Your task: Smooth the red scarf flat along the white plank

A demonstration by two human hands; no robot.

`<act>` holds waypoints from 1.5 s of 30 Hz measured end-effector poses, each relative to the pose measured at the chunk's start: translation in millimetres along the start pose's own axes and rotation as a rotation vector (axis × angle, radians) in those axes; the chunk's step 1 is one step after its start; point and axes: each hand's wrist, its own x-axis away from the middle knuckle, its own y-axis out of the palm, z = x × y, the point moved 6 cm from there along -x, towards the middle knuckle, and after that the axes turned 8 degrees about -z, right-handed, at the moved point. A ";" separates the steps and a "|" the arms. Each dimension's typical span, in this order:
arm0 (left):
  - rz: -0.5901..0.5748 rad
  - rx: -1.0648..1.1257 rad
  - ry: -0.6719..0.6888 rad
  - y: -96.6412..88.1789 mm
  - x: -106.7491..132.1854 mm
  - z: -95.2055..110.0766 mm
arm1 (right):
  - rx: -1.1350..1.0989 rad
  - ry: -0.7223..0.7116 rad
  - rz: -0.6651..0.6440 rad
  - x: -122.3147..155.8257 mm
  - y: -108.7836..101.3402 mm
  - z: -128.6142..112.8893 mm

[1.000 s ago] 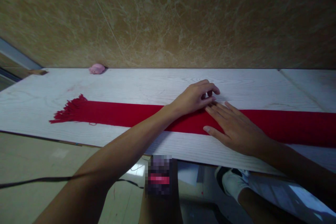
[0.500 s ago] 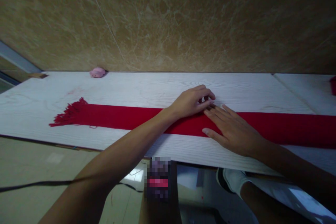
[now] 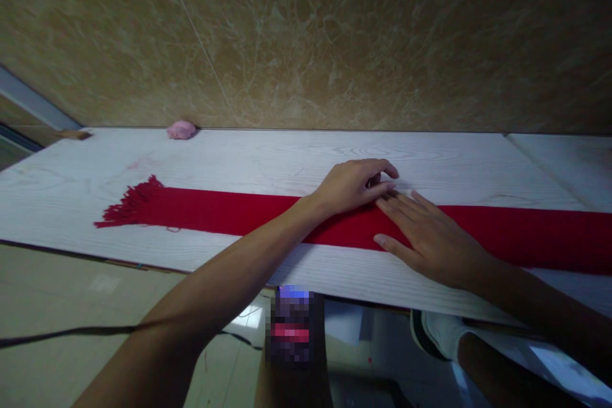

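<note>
A long red scarf lies flat across the white wood-grain table, its fringed end at the left; the other end runs out of view at the right. My left hand rests by the scarf's far edge with loosely curled fingers, a gap showing between index finger and thumb. No object is visible in it. Flat on the scarf lies my right hand, fingers stretched and thumb apart. Its fingertips meet or pass under my left thumb; which of the two, I cannot tell.
A small pink object sits at the table's back edge against the marbled wall. A brown block is at the back left corner. Below the near edge are a shoe, legs and a dark strap.
The view has shifted slightly. My left index finger has lifted a little away from the thumb. Both hands stay at nearly the same place on the scarf.
</note>
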 end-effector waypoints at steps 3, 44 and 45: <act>0.005 0.032 0.011 0.9 -0.5 -0.9 | -0.025 0.011 -0.022 0.3 0.3 0.2; -0.013 0.077 0.013 0.8 -2.2 -0.7 | -0.082 0.076 -0.076 2.8 9.4 6.1; -0.013 0.082 0.012 0.9 -2.2 -0.5 | -0.085 0.076 -0.081 2.8 9.7 6.3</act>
